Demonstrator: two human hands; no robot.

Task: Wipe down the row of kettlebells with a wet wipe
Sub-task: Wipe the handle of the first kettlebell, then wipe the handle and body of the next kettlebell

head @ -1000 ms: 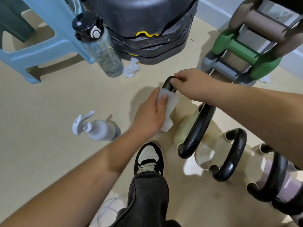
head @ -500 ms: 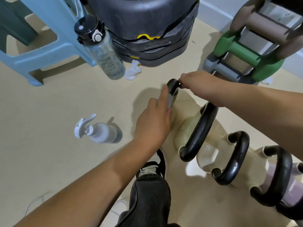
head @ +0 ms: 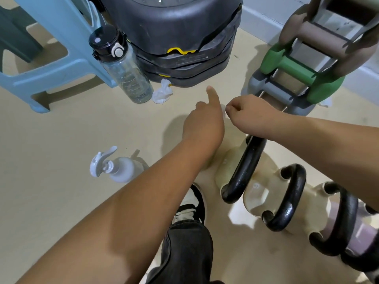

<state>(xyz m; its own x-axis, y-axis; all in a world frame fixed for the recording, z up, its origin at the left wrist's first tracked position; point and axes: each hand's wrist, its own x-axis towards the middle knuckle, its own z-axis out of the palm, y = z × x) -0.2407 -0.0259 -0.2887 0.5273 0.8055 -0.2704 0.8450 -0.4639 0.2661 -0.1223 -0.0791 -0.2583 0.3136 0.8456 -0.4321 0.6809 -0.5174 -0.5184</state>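
A row of kettlebells with black handles runs along the floor at the right: a cream one (head: 227, 171), a second cream one (head: 256, 199) and a pinkish one (head: 359, 232). My right hand (head: 249, 117) grips the top of the first kettlebell's black handle (head: 246, 167). My left hand (head: 205, 124) is against the far end of that handle, one finger sticking up and the others hidden. Only a sliver of the white wet wipe (head: 224, 109) shows between the two hands.
A white spray bottle (head: 117, 169) lies on the floor at the left. A clear water bottle (head: 125, 70), a crumpled tissue (head: 163, 94), a blue stool (head: 51, 58) and black stacked weights (head: 174, 37) stand behind. A dumbbell rack (head: 297, 74) is at the right; my shoe (head: 190, 203) is below.
My left hand has slid with the wipe from the near side of the handle's top up and over to its far side. The wipe is now almost hidden; my right hand keeps its grip.
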